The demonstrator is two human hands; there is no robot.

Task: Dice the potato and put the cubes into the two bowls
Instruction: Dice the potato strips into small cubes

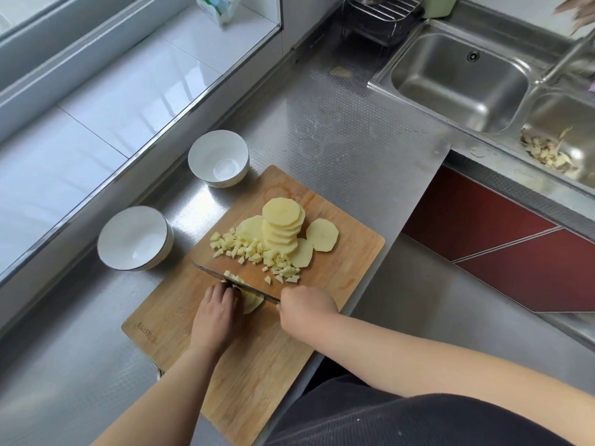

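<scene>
Potato slices [250,300] under the left hand's [219,312] curled fingertips, knife [235,282] in the right hand's [306,309] grip

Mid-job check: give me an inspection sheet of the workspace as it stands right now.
Surface: steel counter with a wooden cutting board on it.
Job's things: stack of potato slices and a scatter of potato cubes on the board; two white bowls, far bowl and near bowl, both empty.
Clutter: peelings in the right basin of the sink.
Grippers: left hand holds down slices; right hand grips the knife.
Cables: nothing seen.
Surroundings: wire rack behind the sink; red cabinet front.
</scene>
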